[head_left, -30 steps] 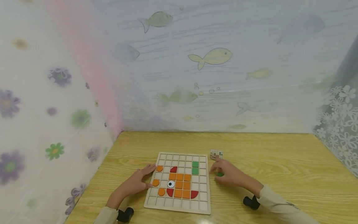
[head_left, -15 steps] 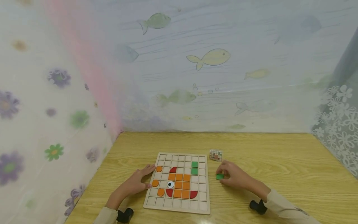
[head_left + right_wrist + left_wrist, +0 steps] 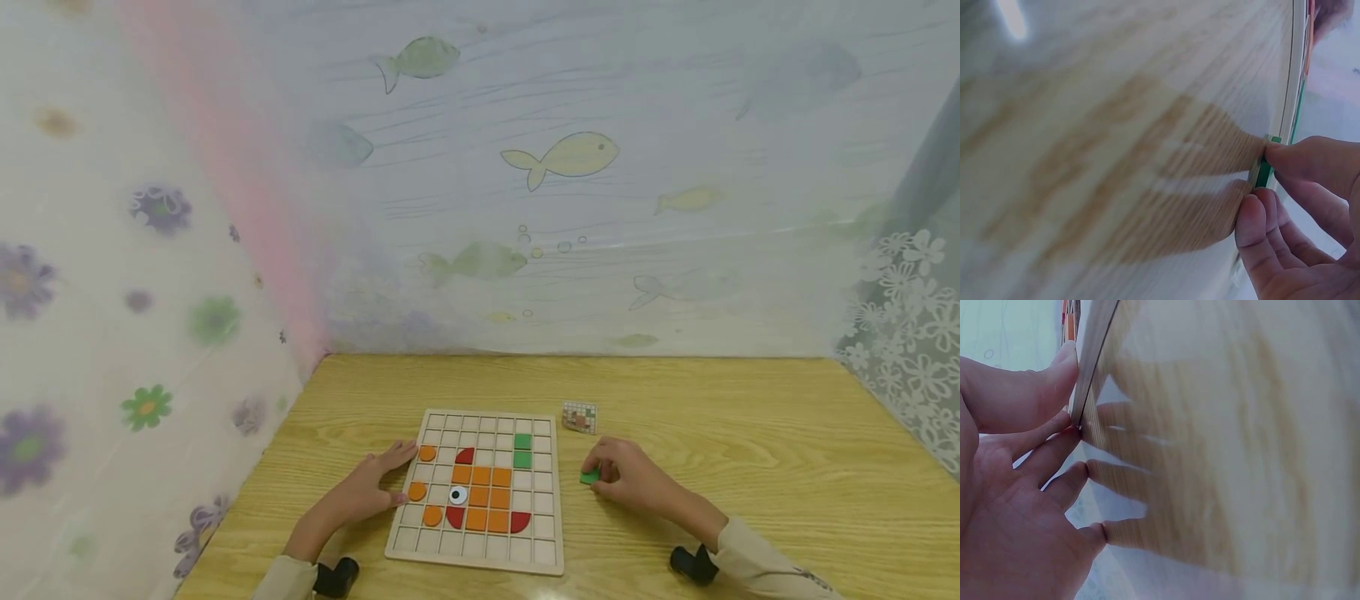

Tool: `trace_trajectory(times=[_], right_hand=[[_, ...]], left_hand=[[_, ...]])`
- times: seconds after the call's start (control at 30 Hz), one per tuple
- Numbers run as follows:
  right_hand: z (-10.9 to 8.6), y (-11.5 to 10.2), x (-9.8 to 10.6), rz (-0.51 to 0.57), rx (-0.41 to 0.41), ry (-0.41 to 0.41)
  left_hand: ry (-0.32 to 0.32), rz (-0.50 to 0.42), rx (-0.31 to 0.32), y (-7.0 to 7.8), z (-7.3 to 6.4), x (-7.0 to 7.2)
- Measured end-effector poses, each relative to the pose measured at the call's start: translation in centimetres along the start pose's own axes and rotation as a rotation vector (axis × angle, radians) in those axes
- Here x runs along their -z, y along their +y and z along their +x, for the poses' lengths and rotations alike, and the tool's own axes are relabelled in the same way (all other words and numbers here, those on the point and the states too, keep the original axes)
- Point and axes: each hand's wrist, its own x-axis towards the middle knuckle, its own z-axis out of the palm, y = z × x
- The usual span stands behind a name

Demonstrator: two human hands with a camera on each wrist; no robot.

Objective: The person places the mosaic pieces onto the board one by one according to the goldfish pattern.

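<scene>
A wooden grid board [image 3: 463, 547] lies flat on the table, bearing orange squares [image 3: 481, 497], orange discs, red quarter-round pieces, a white eye disc [image 3: 457, 494] and two green squares [image 3: 522, 450]. At its left edge rests my left hand [image 3: 362, 490], fingers spread; in the left wrist view the thumb touches the board's side and the fingertips touch the tabletop. To the right of the board, my right hand [image 3: 628, 477] pinches a green square tile [image 3: 589, 477] at table level. The right wrist view has this green tile [image 3: 1264, 170] between thumb and fingers, partly hidden.
A small pattern card [image 3: 580, 417] lies beyond my right hand, near the board's far right corner. The wood-grain table [image 3: 750, 433] ends at a cloth wall [image 3: 465, 321] with printed fish. A flowered cloth [image 3: 225, 367] hangs along the left side.
My right hand has drawn back to the right from the pattern card and board edge, and the green tile between its fingers shows more. My left hand has stayed in place.
</scene>
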Motion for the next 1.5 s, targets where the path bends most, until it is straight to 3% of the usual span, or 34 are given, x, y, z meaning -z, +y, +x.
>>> trace_trajectory(times=[0.67,1.5], right_hand=[[0.0,0.2,0.3,0.004,0.007,-0.012],[2.3,-0.4,0.1,-0.014,0.051,0.030]], left_hand=[[-0.013,-0.014,0.013,0.7,-0.2,0.2],[-0.002,0.004,0.018,0.7,-0.2,0.2]])
